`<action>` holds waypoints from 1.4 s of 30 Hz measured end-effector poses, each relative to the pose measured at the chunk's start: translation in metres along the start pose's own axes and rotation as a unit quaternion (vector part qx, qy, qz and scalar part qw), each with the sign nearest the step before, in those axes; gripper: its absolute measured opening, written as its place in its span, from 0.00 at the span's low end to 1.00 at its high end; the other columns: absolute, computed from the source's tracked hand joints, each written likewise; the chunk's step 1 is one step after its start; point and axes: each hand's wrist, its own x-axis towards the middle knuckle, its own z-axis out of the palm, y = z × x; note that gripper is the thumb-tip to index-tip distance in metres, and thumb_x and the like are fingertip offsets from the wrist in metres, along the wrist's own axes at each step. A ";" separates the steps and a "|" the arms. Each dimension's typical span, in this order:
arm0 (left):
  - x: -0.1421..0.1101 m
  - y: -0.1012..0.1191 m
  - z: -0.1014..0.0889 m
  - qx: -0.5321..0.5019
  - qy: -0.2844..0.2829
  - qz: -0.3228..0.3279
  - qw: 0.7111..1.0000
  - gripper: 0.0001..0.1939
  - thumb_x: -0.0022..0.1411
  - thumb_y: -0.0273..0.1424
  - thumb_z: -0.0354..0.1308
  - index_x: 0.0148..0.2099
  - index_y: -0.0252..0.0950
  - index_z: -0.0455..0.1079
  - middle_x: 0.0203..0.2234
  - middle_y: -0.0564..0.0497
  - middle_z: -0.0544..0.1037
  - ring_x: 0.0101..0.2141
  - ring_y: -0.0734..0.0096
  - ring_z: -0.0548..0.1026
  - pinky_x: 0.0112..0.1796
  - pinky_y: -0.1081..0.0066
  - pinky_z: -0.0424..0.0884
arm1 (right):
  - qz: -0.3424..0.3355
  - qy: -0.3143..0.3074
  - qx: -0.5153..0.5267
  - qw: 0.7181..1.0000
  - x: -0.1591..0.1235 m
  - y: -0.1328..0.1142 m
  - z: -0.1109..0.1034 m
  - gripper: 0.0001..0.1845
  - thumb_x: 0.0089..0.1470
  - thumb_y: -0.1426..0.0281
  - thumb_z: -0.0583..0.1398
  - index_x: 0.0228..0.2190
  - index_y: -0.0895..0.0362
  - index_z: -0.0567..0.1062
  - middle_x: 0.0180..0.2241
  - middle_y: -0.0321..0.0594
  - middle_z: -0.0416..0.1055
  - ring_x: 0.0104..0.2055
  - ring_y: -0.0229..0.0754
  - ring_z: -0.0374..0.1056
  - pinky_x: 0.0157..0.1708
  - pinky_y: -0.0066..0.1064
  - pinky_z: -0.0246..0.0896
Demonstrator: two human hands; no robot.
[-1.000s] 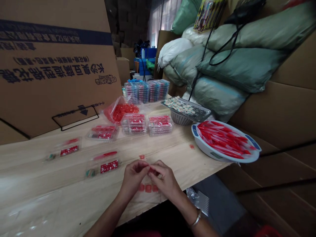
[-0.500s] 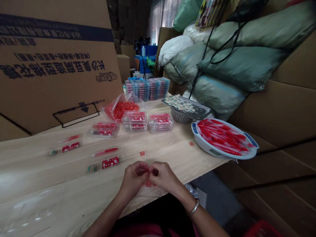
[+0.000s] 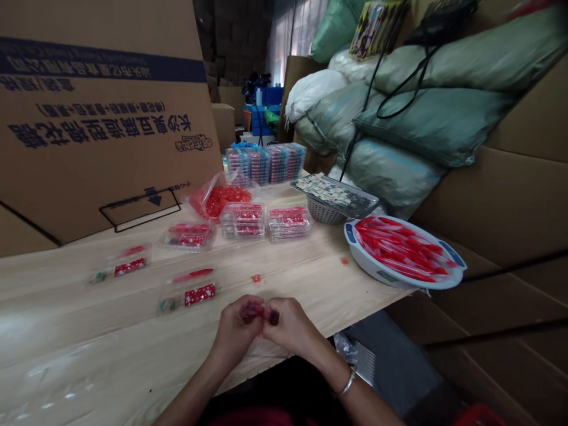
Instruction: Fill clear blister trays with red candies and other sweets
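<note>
Pinching something small and red (image 3: 260, 312) between our left hand (image 3: 235, 331) and right hand (image 3: 288, 325), with clear boxes (image 3: 231, 229) of red packets (image 3: 248, 216) beyond them.

walls: stacked cardboard cartons (image 3: 95, 171) | back: curtained window (image 3: 296, 38) (light dim)

"What's on the tabletop (image 3: 66, 313) in front of you?"

"Along its far edge, you have stacked clear boxes (image 3: 265, 164) and a plastic bag of red pieces (image 3: 219, 201)."

"And off its right side?"

"A white tub (image 3: 377, 273) of red strips (image 3: 399, 248), a mesh basket (image 3: 323, 214), and grey-green sacks (image 3: 435, 124) behind. A printed carton (image 3: 102, 118) stands past its left."
</note>
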 end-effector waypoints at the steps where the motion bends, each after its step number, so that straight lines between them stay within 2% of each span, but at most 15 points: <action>1: -0.001 0.001 -0.001 0.004 -0.011 0.004 1.000 0.12 0.38 0.23 0.56 0.30 0.35 0.74 0.23 0.53 0.79 0.26 0.71 0.75 0.30 0.74 0.71 | 0.014 -0.002 0.033 0.999 0.001 0.002 0.000 0.04 0.35 0.79 0.60 0.17 0.59 0.70 0.17 0.28 0.63 0.21 0.31 0.58 0.22 0.21 0.48; 4: -0.003 0.005 -0.003 0.038 -0.064 0.021 0.997 0.12 0.40 0.23 0.55 0.31 0.35 0.74 0.23 0.52 0.77 0.26 0.71 0.74 0.29 0.73 0.70 | 0.044 -0.052 0.154 0.986 0.003 0.008 -0.004 0.03 0.35 0.76 0.58 0.16 0.58 0.68 0.15 0.27 0.61 0.19 0.30 0.56 0.20 0.21 0.48; 6: -0.005 0.008 -0.003 0.112 -0.079 0.063 0.989 0.10 0.43 0.23 0.53 0.28 0.35 0.74 0.22 0.52 0.75 0.25 0.71 0.73 0.29 0.73 0.69 | 0.058 -0.082 0.213 0.972 0.002 0.011 -0.005 0.02 0.35 0.74 0.57 0.17 0.58 0.67 0.15 0.27 0.62 0.18 0.30 0.57 0.19 0.22 0.50; 10: -0.009 0.010 -0.002 0.267 -0.069 0.152 0.949 0.09 0.48 0.23 0.53 0.23 0.37 0.73 0.21 0.51 0.73 0.25 0.72 0.70 0.28 0.73 0.64 | 0.037 -0.035 0.187 0.981 -0.007 0.012 -0.004 0.01 0.34 0.75 0.58 0.17 0.58 0.69 0.15 0.28 0.62 0.19 0.30 0.55 0.19 0.22 0.47; 12: -0.009 0.010 -0.002 0.233 -0.075 0.126 0.961 0.07 0.49 0.25 0.54 0.23 0.37 0.72 0.19 0.52 0.73 0.23 0.73 0.69 0.26 0.74 0.63 | 0.024 -0.010 0.189 0.982 -0.010 0.011 -0.004 0.02 0.36 0.74 0.59 0.18 0.58 0.69 0.16 0.28 0.62 0.19 0.30 0.54 0.19 0.22 0.47; 15: -0.006 0.009 -0.004 0.088 -0.046 0.045 0.994 0.04 0.48 0.31 0.60 0.25 0.35 0.73 0.18 0.53 0.74 0.21 0.74 0.68 0.25 0.75 0.64 | 0.026 0.004 0.307 0.951 -0.009 0.007 -0.003 0.09 0.42 0.65 0.62 0.24 0.57 0.69 0.20 0.30 0.65 0.21 0.32 0.60 0.23 0.24 0.56; 18: -0.005 0.009 -0.006 -0.016 0.002 0.013 1.000 0.09 0.45 0.35 0.65 0.25 0.35 0.72 0.17 0.54 0.74 0.20 0.75 0.68 0.24 0.76 0.64 | 0.029 -0.012 0.391 0.920 -0.005 0.001 0.003 0.18 0.42 0.59 0.66 0.29 0.56 0.68 0.26 0.34 0.70 0.27 0.35 0.67 0.29 0.27 0.62; 20: -0.007 0.009 -0.011 -0.050 0.017 0.005 0.999 0.11 0.44 0.35 0.66 0.23 0.35 0.70 0.16 0.56 0.73 0.19 0.77 0.67 0.23 0.77 0.63 | 0.023 -0.028 0.403 0.915 -0.004 -0.002 0.008 0.20 0.41 0.58 0.68 0.28 0.56 0.66 0.26 0.34 0.70 0.27 0.36 0.66 0.28 0.27 0.62; 23: -0.013 0.007 -0.030 -0.016 -0.040 -0.016 0.999 0.10 0.45 0.36 0.66 0.28 0.35 0.73 0.20 0.54 0.75 0.23 0.74 0.70 0.26 0.76 0.65 | -0.010 -0.022 0.356 0.934 -0.004 -0.004 0.014 0.19 0.43 0.58 0.66 0.25 0.56 0.65 0.23 0.32 0.66 0.25 0.34 0.63 0.26 0.25 0.59; 25: -0.018 0.002 -0.049 0.089 -0.068 0.011 0.994 0.13 0.47 0.34 0.66 0.37 0.37 0.75 0.31 0.50 0.79 0.31 0.69 0.73 0.32 0.72 0.68 | -0.055 -0.011 0.246 0.968 -0.005 -0.002 0.015 0.13 0.47 0.63 0.64 0.25 0.56 0.66 0.24 0.32 0.66 0.26 0.34 0.62 0.28 0.25 0.58; 27: -0.022 -0.006 -0.065 0.203 -0.050 0.068 0.975 0.15 0.49 0.32 0.63 0.42 0.39 0.75 0.38 0.48 0.78 0.38 0.65 0.74 0.38 0.68 0.69 | -0.129 -0.020 0.086 0.988 -0.006 0.000 0.017 0.06 0.50 0.70 0.62 0.26 0.56 0.69 0.27 0.34 0.67 0.31 0.36 0.64 0.32 0.26 0.59; 31: -0.027 -0.028 -0.077 0.342 -0.040 0.150 0.927 0.12 0.50 0.25 0.56 0.38 0.38 0.74 0.35 0.47 0.78 0.39 0.61 0.74 0.42 0.62 0.70 | -0.243 -0.061 -0.156 0.955 -0.004 0.002 0.026 0.05 0.53 0.77 0.60 0.26 0.57 0.72 0.29 0.38 0.70 0.34 0.40 0.65 0.38 0.30 0.58; 33: -0.028 -0.036 -0.075 0.387 -0.039 0.189 0.902 0.13 0.51 0.24 0.54 0.39 0.38 0.74 0.36 0.46 0.78 0.39 0.60 0.73 0.42 0.60 0.70 | -0.239 -0.064 -0.182 0.952 -0.001 0.003 0.029 0.05 0.52 0.77 0.61 0.26 0.57 0.73 0.29 0.38 0.70 0.33 0.39 0.65 0.37 0.29 0.59; 37: -0.031 -0.040 -0.070 0.424 -0.029 0.232 0.875 0.12 0.54 0.25 0.54 0.40 0.38 0.74 0.35 0.45 0.77 0.37 0.60 0.74 0.41 0.60 0.71 | -0.183 -0.084 -0.126 0.971 0.016 0.007 0.018 0.04 0.50 0.77 0.62 0.27 0.57 0.75 0.27 0.34 0.70 0.29 0.36 0.66 0.30 0.24 0.57; 42: -0.034 -0.031 -0.062 0.426 -0.011 0.262 0.866 0.14 0.55 0.26 0.56 0.44 0.37 0.73 0.38 0.43 0.78 0.40 0.59 0.73 0.41 0.59 0.70 | -0.176 0.025 -0.129 0.976 0.053 0.016 -0.002 0.12 0.50 0.83 0.57 0.34 0.58 0.73 0.37 0.40 0.69 0.38 0.38 0.66 0.40 0.27 0.58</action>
